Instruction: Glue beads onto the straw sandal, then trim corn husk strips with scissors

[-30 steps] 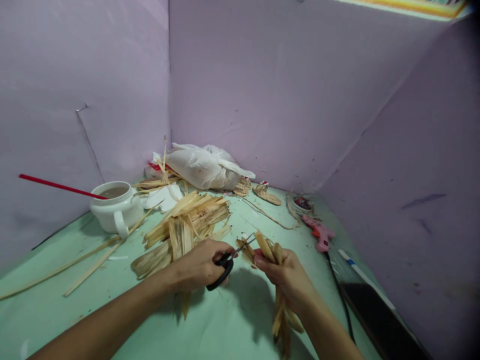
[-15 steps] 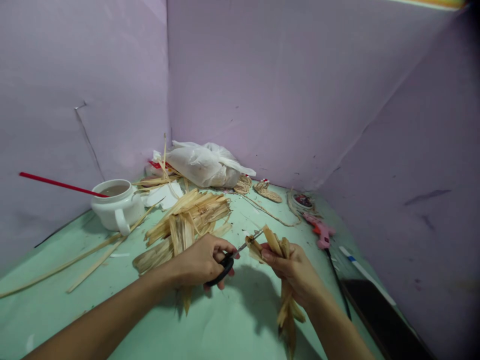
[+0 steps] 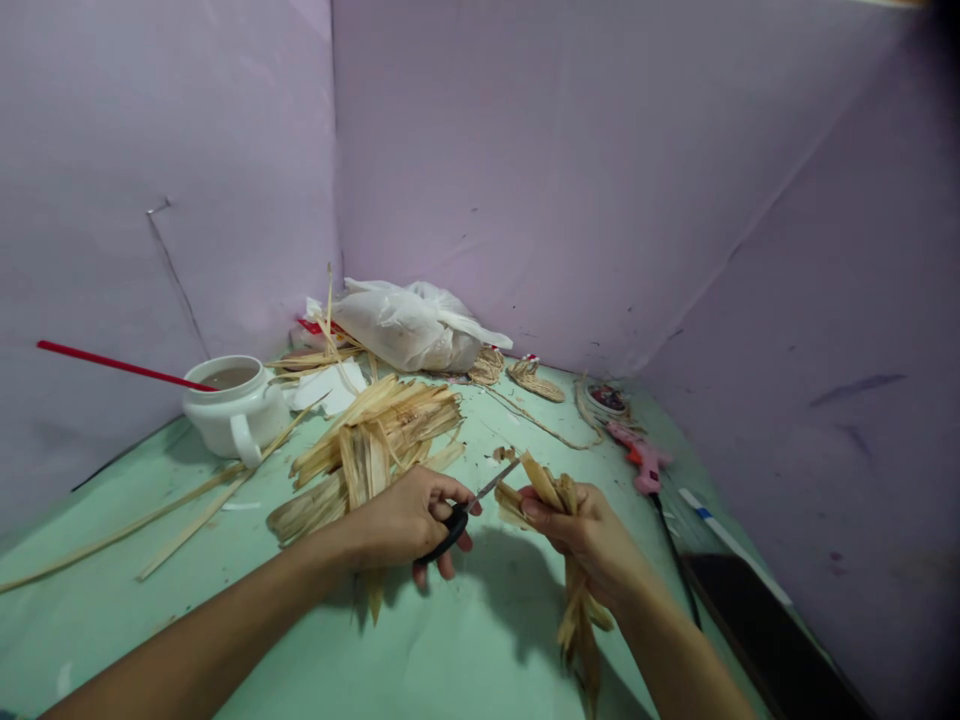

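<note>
My left hand (image 3: 412,520) is closed around the black handles of a pair of scissors (image 3: 454,525), whose blades point up and to the right. The blade tips reach close to the cut end of a bundle of dried husk strips (image 3: 551,488). Gripping that bundle is my right hand (image 3: 581,540), with the thumb pressed on top and long strips hanging below the palm. A small brown cut-off piece (image 3: 504,454) lies on the table just past the scissors. Beside my left hand is a pile of flattened dried husks (image 3: 397,420).
On the left stands a white mug (image 3: 236,405) of cloudy liquid with a red stick (image 3: 120,366) in it. A white plastic bag (image 3: 412,325) and small woven slippers (image 3: 535,380) lie at the back. To the right are a pink glue gun (image 3: 639,457) and a dark phone-like slab (image 3: 765,635).
A brown scrap has come off the end of the husk bundle and now lies on the table. The scissor blades have drawn together. Both hands have stayed nearly in place.
</note>
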`<act>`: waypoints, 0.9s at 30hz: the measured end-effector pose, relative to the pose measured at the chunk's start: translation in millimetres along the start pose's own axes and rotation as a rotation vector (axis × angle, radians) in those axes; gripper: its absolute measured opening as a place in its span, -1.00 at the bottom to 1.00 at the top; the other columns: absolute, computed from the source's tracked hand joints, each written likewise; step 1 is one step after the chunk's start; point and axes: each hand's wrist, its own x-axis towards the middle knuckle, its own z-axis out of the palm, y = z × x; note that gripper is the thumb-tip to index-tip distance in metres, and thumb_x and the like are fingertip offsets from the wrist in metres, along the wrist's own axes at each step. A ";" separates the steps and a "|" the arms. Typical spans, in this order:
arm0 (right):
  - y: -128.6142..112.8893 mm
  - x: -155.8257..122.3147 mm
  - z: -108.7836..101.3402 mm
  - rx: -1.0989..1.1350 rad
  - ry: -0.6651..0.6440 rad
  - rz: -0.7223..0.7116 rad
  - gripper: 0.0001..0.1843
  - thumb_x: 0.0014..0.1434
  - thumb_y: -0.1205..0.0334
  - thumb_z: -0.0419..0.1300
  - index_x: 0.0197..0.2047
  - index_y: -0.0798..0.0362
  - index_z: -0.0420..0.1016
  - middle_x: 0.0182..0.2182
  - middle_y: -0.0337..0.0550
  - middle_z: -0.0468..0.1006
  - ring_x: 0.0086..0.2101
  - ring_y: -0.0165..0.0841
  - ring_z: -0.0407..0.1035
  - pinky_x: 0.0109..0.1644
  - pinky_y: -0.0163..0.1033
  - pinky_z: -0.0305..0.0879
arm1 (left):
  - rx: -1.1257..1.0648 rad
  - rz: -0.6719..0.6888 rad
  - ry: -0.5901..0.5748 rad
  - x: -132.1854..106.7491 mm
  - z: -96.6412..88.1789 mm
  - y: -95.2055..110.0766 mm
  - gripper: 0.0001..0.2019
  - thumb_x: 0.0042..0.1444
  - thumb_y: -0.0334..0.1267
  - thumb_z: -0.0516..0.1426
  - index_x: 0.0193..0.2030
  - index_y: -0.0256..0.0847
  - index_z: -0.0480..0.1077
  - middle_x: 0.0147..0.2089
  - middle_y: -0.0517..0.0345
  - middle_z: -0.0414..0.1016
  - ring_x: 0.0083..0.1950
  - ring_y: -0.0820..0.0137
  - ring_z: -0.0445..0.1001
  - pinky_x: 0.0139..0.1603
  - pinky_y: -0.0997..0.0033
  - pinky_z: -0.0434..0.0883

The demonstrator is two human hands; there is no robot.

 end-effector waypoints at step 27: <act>6.3 4.1 6.8 0.467 -0.014 0.175 -0.63 -0.17 0.01 0.34 -0.65 0.12 0.36 -0.64 -0.28 0.34 -0.67 -0.58 0.09 -0.64 -0.43 0.07 | 0.839 0.019 0.930 -15.0 -94.5 14.7 -0.72 -0.14 -0.30 0.05 -0.24 -0.21 0.42 -0.27 0.05 0.53 -0.24 0.25 0.46 -0.29 0.40 0.30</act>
